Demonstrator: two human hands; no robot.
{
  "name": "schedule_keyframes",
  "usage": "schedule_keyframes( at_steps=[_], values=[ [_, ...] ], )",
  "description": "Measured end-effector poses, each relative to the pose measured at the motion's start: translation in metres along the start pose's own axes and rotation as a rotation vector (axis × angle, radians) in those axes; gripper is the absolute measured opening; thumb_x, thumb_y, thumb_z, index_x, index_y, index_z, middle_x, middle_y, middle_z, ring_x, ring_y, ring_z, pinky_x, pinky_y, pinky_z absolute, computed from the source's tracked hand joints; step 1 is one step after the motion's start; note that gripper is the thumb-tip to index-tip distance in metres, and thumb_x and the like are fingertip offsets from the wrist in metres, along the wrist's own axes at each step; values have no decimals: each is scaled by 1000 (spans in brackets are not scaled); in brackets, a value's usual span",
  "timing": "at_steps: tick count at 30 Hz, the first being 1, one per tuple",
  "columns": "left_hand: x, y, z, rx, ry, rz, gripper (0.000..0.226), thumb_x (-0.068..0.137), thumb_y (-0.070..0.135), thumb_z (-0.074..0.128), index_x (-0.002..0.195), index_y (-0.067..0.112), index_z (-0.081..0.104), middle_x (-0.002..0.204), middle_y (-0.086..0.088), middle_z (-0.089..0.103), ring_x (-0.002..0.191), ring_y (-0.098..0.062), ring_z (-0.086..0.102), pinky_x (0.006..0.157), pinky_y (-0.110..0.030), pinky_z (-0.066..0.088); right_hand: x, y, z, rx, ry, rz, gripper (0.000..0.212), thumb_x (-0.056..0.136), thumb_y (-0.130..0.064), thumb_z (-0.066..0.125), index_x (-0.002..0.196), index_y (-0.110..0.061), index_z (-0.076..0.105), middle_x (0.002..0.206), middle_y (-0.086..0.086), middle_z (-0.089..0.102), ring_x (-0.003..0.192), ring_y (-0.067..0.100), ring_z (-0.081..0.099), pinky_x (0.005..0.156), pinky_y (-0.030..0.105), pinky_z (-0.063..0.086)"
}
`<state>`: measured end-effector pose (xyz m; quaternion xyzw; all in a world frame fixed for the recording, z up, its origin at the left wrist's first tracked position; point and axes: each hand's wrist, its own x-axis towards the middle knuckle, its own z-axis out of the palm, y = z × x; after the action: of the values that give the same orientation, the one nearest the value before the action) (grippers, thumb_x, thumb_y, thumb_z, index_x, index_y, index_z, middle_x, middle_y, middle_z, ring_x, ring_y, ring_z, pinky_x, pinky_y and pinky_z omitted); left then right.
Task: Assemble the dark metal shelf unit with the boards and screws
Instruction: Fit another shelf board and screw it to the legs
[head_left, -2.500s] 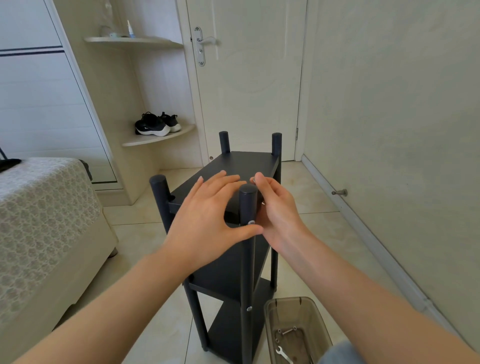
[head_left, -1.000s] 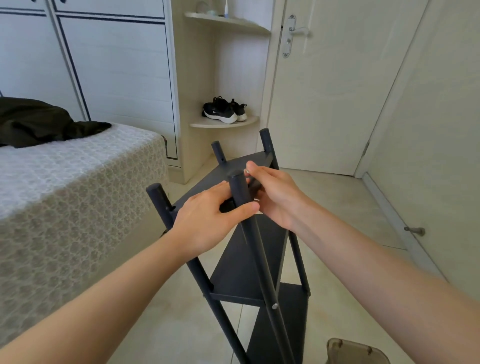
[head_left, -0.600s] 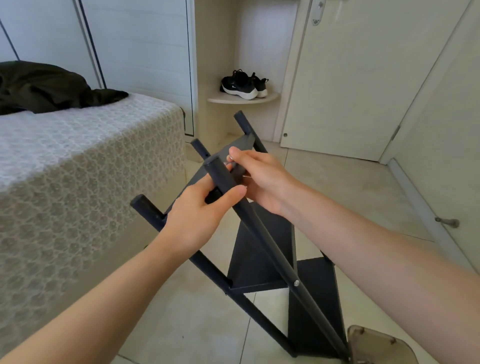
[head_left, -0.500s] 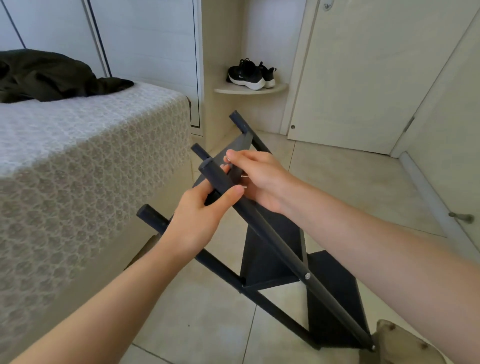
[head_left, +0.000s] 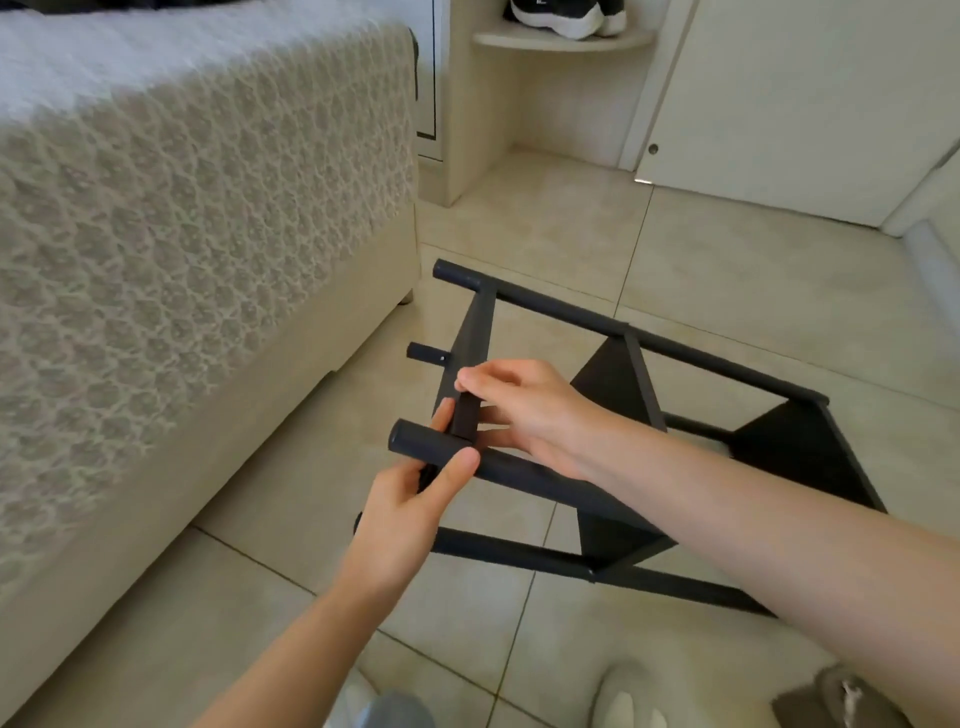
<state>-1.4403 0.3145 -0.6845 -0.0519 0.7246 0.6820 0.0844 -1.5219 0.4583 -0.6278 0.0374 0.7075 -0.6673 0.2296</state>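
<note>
Shelf unit (head_left: 800, 452) on its side — my left hand (head_left: 400, 519) grips the post (head_left: 504, 467), right hand (head_left: 530, 410) pinches the top board (head_left: 470, 338), steadying their joint.

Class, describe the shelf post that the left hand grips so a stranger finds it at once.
Find the bed at left; beside it the dark shelf unit lies on its side on the tiles. The post is the raised one nearest the camera, the only one with the left hand round its capped end.

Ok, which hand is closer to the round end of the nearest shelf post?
Left. The left hand grips that post right beside its round end; the right hand pinches the board edge above it.
</note>
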Motion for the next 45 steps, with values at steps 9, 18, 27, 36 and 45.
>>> schedule_keyframes(
  at_steps=[9,18,27,36,45],
  values=[
    [-2,-78,-17,-60,-17,-66,75,79,66,62,145,34,50,119,35,65,117,10,57,89,-14,40,23,64,12,134,-92,127,23,97,-20,59,112,-2,64,117,16,68,99,26,72,81,37,60],
    [-11,-122,-19,-161,-19,-124,66,88,51,68,148,37,43,128,40,57,120,15,53,85,3,39,42,104,20,27,-126,129,13,95,-22,64,95,-9,69,99,6,72,92,19,74,74,30,60],
    [-16,-135,-21,-244,5,-189,70,82,46,75,146,31,49,128,38,58,118,13,56,79,1,43,56,118,17,27,-183,201,14,95,-25,63,94,-11,66,102,8,72,99,25,71,88,45,58],
    [-15,-136,-30,-276,-8,-255,79,65,45,88,137,39,56,129,18,67,122,-3,61,96,-22,44,85,105,39,-4,-187,169,17,97,-27,60,93,-12,66,100,4,52,88,24,55,62,35,58],
    [-20,-145,-30,-299,46,-293,75,57,41,86,128,44,60,124,17,69,115,-3,65,84,-11,52,94,115,39,-4,-194,184,24,100,-26,55,84,-10,65,91,10,47,84,25,54,70,41,59]
  ],
)
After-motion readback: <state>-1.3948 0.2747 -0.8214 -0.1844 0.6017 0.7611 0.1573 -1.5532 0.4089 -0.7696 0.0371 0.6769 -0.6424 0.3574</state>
